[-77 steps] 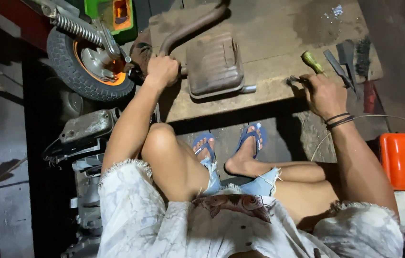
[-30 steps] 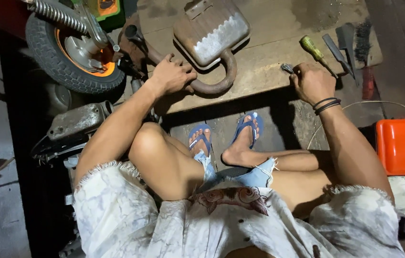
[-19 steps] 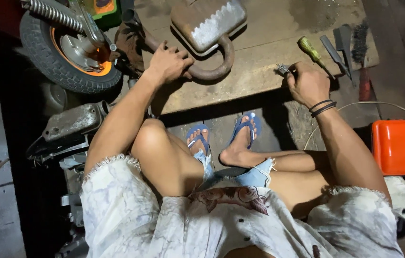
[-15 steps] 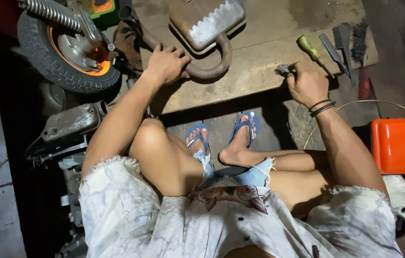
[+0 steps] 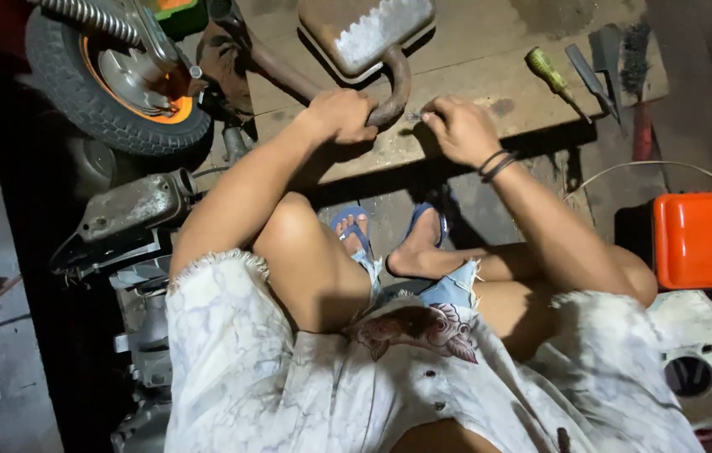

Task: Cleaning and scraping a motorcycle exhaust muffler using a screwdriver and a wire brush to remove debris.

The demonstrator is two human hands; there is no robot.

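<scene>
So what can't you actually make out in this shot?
- The small tool in the right hand: the fingers cover nearly all of it, head view.
- The pipe's bend under the left hand: hidden by the grip.
- The rusty muffler: its far end is cut off by the top edge.
- The wheel: partly cut off at the top, rest in shadow.

Rusty matt metal exhaust pipe (image 5: 389, 92), rough wooden board (image 5: 490, 75)

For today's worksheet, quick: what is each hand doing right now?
Left hand: closed around the rusty curved metal exhaust pipe.
Right hand: fingers pinched, contents cannot be told.
</scene>
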